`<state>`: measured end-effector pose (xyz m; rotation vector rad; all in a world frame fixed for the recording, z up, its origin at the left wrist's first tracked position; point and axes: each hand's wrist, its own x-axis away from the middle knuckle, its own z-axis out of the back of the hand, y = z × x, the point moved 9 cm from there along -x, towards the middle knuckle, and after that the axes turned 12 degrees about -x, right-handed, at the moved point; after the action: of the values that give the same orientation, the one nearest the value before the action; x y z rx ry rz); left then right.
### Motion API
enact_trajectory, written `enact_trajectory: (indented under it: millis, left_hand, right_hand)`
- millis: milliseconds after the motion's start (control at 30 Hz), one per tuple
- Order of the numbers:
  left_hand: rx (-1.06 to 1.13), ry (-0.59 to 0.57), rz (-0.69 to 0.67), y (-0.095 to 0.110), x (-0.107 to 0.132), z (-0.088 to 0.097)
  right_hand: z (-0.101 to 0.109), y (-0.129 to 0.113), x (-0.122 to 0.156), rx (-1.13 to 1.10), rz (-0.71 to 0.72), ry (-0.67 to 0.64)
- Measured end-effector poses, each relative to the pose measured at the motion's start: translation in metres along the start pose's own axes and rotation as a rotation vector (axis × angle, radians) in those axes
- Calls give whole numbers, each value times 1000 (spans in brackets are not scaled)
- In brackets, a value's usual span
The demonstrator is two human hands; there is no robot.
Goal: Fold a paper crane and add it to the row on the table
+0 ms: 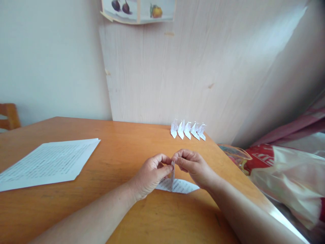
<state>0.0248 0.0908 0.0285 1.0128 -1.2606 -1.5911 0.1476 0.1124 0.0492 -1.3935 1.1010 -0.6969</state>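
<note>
A folded sheet of printed paper (183, 187) rests low on the table in front of me, with a narrow folded part standing up from its middle. My left hand (158, 169) pinches this upright part near its top from the left. From the right, my right hand (189, 162) has thumb and fingers closed at the tip of the same part. The fingertips of both hands nearly meet there and hide the very top. Part of the sheet's left side lies behind my left hand.
Several small folded paper figures (188, 130) stand in a row at the table's back edge. A stack of printed sheets (50, 162) lies at the left on the wooden table (122, 145). Plastic bags (279, 169) are beyond the right edge; a chair (11, 115) stands far left.
</note>
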Motion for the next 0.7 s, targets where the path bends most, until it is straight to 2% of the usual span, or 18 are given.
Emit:
enact_trajectory:
  millis: [167,300,467,600,700]
  left_hand:
    - [51,-18,5,1,0,-3]
    - [-8,-6,-64,8,0,-1]
    - [-59,24,-103,15,0,4]
    - [-53,35,-70,15,2,5]
    - [-24,28,-18,7,1,3]
  right_hand:
    - [-3,1,1,-51,-16,-9]
    - [-6,0,3,-106,-30,-39]
    - [-10,-9,6,-60,14,-65]
    - [-12,-8,5,-44,16,-49]
    - [-9,-8,4,-14,50,6]
